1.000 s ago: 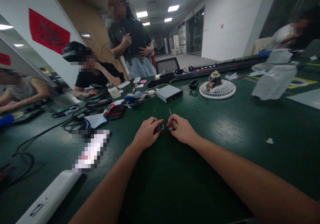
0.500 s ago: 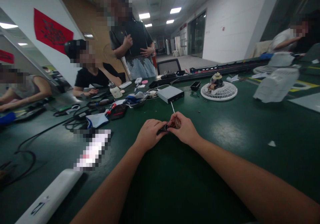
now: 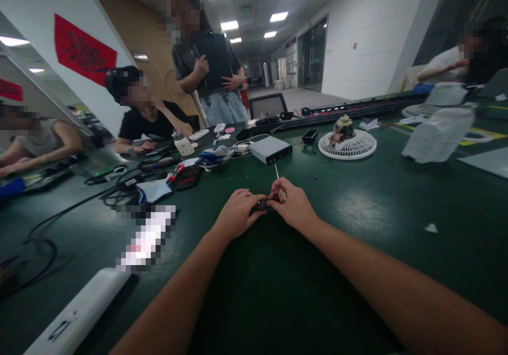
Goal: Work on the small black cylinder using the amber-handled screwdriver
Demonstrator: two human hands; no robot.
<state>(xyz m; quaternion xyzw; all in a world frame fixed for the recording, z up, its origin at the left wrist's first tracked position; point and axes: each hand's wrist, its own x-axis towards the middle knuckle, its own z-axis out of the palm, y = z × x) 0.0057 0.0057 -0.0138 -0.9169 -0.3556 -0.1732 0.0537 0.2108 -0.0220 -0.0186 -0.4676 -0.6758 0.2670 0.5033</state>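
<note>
My left hand is closed around a small dark cylindrical part, gripping it between thumb and fingers just above the table. Its exact kind is too small to make out. In my right hand is a screwdriver, its brownish striped handle tucked in the palm and its thin pale shaft pointing away from me. The thumb and index finger of that hand meet the right end of the dark part. Both hands are close together over the green table.
Beyond my hands sit a grey metal box, a small black tray and a white fan grille with its motor. A white fan housing stands right. Cables, tools and a white bar lie left. Several people are around the table.
My right fingers have shifted slightly on the end of the dark part, showing more of it. The screwdriver shaft has swung a little to the right. My left hand stays in place.
</note>
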